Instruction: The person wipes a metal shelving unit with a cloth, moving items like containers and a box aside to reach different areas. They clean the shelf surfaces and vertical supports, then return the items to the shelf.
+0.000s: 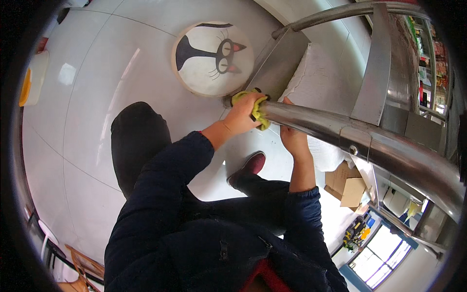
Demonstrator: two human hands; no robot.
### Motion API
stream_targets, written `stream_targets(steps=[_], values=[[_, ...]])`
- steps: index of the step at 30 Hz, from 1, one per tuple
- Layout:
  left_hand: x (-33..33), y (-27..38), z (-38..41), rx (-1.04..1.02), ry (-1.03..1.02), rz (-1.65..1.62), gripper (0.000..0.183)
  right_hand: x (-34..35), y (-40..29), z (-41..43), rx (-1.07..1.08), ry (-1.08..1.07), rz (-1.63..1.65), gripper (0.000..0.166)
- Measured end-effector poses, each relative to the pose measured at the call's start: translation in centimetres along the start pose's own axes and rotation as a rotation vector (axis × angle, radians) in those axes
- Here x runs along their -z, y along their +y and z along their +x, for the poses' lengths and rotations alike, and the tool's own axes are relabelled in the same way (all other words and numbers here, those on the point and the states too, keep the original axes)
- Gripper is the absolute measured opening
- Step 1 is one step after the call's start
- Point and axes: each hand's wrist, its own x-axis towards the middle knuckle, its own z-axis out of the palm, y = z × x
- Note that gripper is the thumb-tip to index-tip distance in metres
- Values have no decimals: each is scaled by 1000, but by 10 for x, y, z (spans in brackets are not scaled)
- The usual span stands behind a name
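My left hand (241,114) is closed over a yellow-green cloth (262,120) with dark edging, pressing it around the lower end of a round metal tube (313,116). The tube runs from there toward the right rim of the view. My right hand (294,140) grips the same tube from its underside, just beside the cloth; a fingertip shows above the tube, and the rest of its fingers are hidden behind it. A flat metal plate (279,62) joins this tube to a second metal tube (335,15) farther off.
A round stool top (204,78) with a painted cat stands close beyond the cloth. White fabric (324,80) hangs or lies behind the tube. An open cardboard box (344,182) sits at right. Stocked shelves (427,73) rise at the far right. A red shoe (253,163) rests on the tiled floor (87,127).
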Motion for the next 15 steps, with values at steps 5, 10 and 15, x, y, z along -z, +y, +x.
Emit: stream_targets(steps=[5, 10, 15], values=[[8, 20, 10, -50, -26, -6, 67, -5, 6, 2, 34, -19, 31, 46], [24, 16, 23, 164, -347, -328, 68, -11, 3, 3, 174, 4, -326, 49], [24, 21, 26, 332, -382, -267, 70, -9, 4, -3, -44, -172, -476, 33]])
